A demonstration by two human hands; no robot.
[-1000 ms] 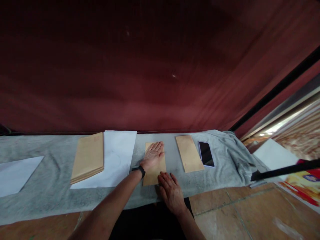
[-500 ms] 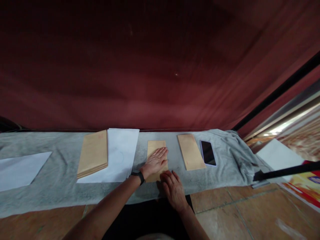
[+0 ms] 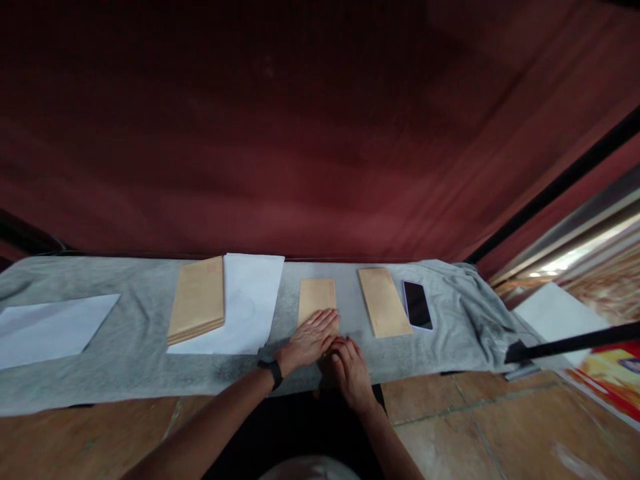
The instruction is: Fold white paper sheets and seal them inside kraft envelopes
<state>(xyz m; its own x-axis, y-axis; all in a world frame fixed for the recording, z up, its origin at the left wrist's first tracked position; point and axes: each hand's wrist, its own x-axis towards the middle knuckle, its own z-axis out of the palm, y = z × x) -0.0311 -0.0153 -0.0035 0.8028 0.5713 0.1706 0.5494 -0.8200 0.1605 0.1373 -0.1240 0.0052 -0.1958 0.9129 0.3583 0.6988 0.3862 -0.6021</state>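
Observation:
A brown paper envelope lies lengthwise in front of me on the grey cloth, its upper part uncovered and reddish print near its top right corner. Flat across its lower half rests my left hand, fingers stretched out, with a dark watch band on the wrist. My right hand is at the envelope's lower right edge. Its fingers are bent and closed on that edge, touching the left fingertips. The envelope's bottom end is mostly hidden under both hands.
On the left, a stack of brown envelopes overlaps white paper sheets; another white sheet lies farther left. Rightward are a single brown envelope and a phone. A dark red curtain rises behind; a black bar crosses the right.
My left hand has slid down the envelope toward me, baring more of its upper part. My right hand has shifted slightly right and its fingers are closer together. The view has moved a little.

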